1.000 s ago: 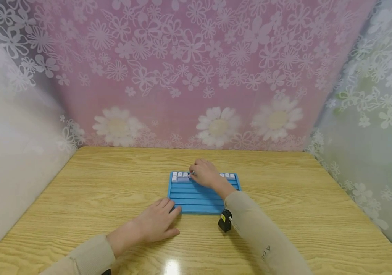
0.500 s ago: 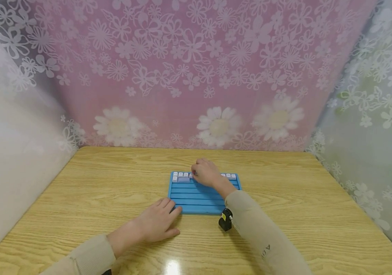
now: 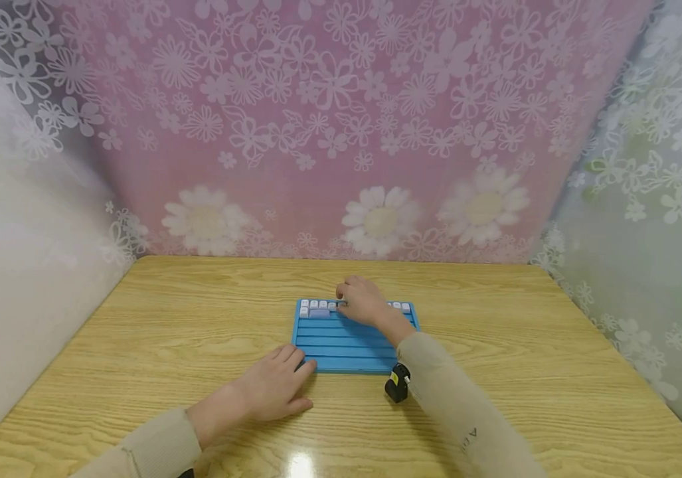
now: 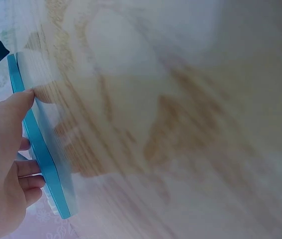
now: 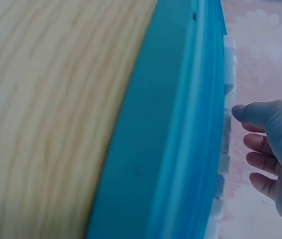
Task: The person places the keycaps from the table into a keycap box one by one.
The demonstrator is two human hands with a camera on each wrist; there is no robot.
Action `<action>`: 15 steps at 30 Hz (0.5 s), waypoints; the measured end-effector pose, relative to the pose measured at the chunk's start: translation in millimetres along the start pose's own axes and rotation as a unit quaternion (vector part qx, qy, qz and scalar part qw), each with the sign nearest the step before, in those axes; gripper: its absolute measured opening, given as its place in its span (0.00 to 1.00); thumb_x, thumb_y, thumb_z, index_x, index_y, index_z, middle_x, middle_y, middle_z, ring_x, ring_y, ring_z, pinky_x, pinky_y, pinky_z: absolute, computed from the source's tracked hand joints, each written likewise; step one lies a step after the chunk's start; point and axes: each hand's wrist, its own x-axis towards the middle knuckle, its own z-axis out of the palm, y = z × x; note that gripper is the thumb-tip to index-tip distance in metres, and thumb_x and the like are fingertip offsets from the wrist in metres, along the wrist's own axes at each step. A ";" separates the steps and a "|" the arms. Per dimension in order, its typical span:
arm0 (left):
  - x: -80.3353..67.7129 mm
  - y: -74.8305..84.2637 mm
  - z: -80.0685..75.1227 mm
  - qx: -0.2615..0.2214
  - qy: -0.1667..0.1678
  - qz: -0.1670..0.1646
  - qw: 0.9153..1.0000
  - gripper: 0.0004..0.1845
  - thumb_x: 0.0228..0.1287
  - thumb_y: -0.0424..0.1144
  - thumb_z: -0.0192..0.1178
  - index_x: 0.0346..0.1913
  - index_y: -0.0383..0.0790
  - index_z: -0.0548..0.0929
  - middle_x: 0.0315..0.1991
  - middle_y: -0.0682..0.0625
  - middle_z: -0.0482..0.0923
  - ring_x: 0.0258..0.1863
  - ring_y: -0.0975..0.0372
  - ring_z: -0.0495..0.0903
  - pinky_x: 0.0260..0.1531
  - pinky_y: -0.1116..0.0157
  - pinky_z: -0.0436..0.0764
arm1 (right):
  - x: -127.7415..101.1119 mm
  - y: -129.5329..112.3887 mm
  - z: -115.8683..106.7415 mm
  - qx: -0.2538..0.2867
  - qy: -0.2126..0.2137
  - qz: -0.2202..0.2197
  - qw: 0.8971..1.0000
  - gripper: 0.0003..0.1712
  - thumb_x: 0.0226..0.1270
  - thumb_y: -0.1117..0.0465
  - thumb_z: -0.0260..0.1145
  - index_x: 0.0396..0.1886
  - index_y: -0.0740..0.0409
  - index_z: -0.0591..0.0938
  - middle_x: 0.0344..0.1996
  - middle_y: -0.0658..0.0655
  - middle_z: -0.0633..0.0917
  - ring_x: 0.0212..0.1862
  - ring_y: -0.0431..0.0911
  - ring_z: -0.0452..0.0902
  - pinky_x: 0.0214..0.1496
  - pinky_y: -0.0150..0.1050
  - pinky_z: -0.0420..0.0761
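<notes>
While the left hand (image 3: 271, 388) lies flat, fingers spread, bracing the blue slotted tray's (image 3: 346, 345) near-left corner mid-desk, the right hand (image 3: 361, 302) pinches a keycap (image 3: 333, 306) in the far row; seat it square, press lightly.

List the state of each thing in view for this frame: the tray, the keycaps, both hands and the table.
Blue tray: flat on the table, most grooved rows bare.
Keycaps: seated along the tray's far rows only.
Right hand: over the far row, fingers curled at the keycaps; whether it pinches one is hidden.
Left hand: flat on the table, fingertips against the tray's near left corner.
Table: wooden, glossy, with a light glare near the front edge.
</notes>
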 end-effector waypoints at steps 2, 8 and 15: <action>0.2 -0.3 0.1 -0.001 -0.001 -0.001 1.000 0.31 0.64 0.61 0.49 0.59 0.38 0.69 0.48 0.46 0.69 0.50 0.56 0.67 0.56 0.59 0.69 | -2.9 3.8 -2.8 0.004 -0.001 0.003 1.000 0.10 0.63 0.55 0.64 0.40 0.54 0.81 0.39 0.53 0.78 0.45 0.49 0.73 0.47 0.44 0.74; 0.1 -0.8 0.9 -0.015 -0.011 -0.007 1.000 0.31 0.65 0.60 0.49 0.59 0.38 0.68 0.49 0.46 0.68 0.52 0.55 0.67 0.57 0.58 0.68 | -23.5 16.0 -17.7 0.012 0.018 -0.013 1.000 0.12 0.63 0.55 0.64 0.40 0.58 0.81 0.38 0.55 0.78 0.43 0.50 0.73 0.45 0.44 0.74; -1.9 -6.0 -0.1 -0.047 -0.001 -0.025 0.999 0.28 0.65 0.57 0.51 0.56 0.37 0.71 0.48 0.46 0.69 0.51 0.55 0.67 0.55 0.56 0.69 | -59.2 39.0 -25.3 0.009 0.063 -0.030 0.998 0.11 0.61 0.56 0.66 0.37 0.58 0.82 0.33 0.54 0.78 0.37 0.49 0.73 0.39 0.43 0.75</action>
